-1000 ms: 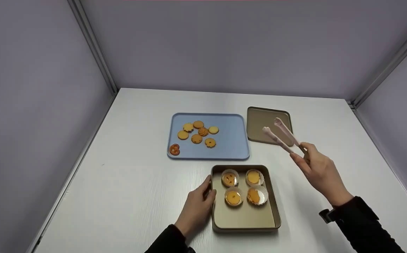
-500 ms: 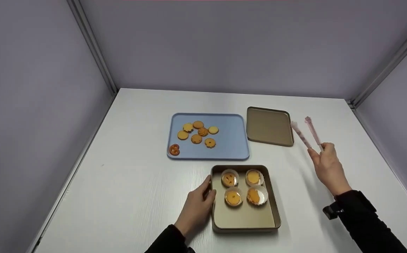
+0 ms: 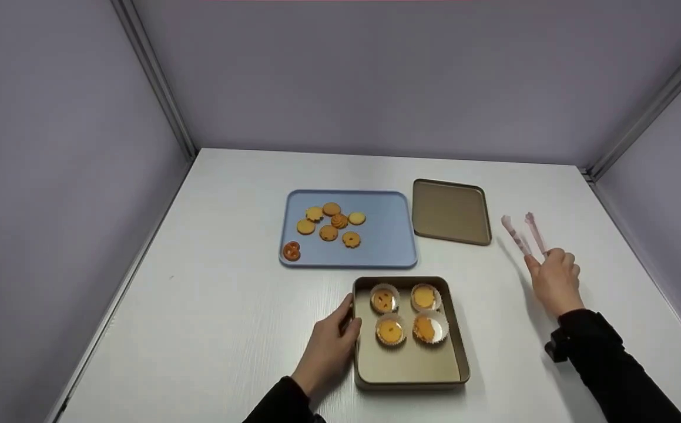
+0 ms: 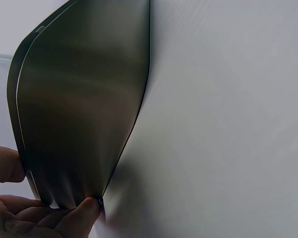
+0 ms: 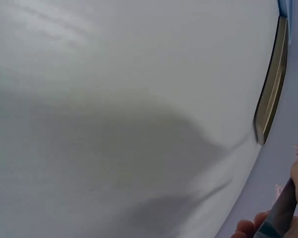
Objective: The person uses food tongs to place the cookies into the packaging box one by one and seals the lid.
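Observation:
My left hand (image 3: 327,351) grips the left wall of a deep gold baking tin (image 3: 408,365), thumb at the rim and fingers on the outer side. In the left wrist view the fingertips (image 4: 87,210) touch the lower edge of the tin's dark wall (image 4: 84,109). Several paper cups with cookies sit in the tin's far half, among them a cup (image 3: 391,331) at the near left. Over the table's right side, my right hand (image 3: 556,285) holds pink-tipped tongs (image 3: 516,238), arms spread with nothing between them.
Behind the tin lies a blue tray (image 3: 384,238) with several loose cookies and a pretzel-shaped cookie (image 3: 291,251) in its near left corner. A shallow brown tray (image 3: 450,212) lies to its right. Grey panels (image 3: 375,76) stand around the white table (image 3: 217,311).
My right hand has carried the tongs rightward, off the brown tray, and then lowered them toward the table. The left hand, tin and cookies have stayed put.

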`<state>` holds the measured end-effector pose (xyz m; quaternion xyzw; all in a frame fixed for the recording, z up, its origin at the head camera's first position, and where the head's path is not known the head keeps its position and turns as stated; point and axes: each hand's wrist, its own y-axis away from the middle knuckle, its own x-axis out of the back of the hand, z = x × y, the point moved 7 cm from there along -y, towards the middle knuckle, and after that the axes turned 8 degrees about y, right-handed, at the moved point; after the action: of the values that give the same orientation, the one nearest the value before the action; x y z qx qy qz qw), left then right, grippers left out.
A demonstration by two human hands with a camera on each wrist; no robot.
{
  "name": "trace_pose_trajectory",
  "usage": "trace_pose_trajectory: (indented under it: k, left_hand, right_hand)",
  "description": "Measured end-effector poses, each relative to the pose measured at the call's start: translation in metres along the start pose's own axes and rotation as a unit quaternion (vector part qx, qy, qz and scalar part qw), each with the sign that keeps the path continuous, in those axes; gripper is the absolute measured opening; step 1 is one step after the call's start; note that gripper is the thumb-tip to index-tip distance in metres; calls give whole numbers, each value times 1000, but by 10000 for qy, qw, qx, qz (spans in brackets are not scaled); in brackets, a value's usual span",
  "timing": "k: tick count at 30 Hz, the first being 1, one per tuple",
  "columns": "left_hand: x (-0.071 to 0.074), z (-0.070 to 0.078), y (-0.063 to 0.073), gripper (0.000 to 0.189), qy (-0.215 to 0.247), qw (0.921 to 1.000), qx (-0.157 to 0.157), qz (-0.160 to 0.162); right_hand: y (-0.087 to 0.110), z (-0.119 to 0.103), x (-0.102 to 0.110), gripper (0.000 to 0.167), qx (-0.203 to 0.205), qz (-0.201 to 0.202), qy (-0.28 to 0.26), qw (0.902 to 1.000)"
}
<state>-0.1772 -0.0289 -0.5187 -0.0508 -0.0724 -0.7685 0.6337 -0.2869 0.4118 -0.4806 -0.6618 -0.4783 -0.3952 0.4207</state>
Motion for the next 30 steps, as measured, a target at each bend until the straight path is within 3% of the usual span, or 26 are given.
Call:
trace_pose_trajectory:
  k: [7, 17, 24, 30]
  left_hand:
    - [0, 1, 0, 58, -161, 9999, -32, 12]
    - [0, -1, 0, 58, -77, 10000, 40, -14]
    - [0, -1, 1, 59, -15, 10000, 47, -10]
    - [-1, 0, 1, 59, -40, 10000, 22, 14]
  right_hand:
    - [-2, 21, -15, 50, -188, -419, 436, 9980]
    - [0, 31, -28, 47, 115, -304, 931, 9951]
    - [0, 23, -25, 48, 533, -98, 1183, 9915]
    - [-3, 24, -28, 66, 320, -749, 1281, 9884]
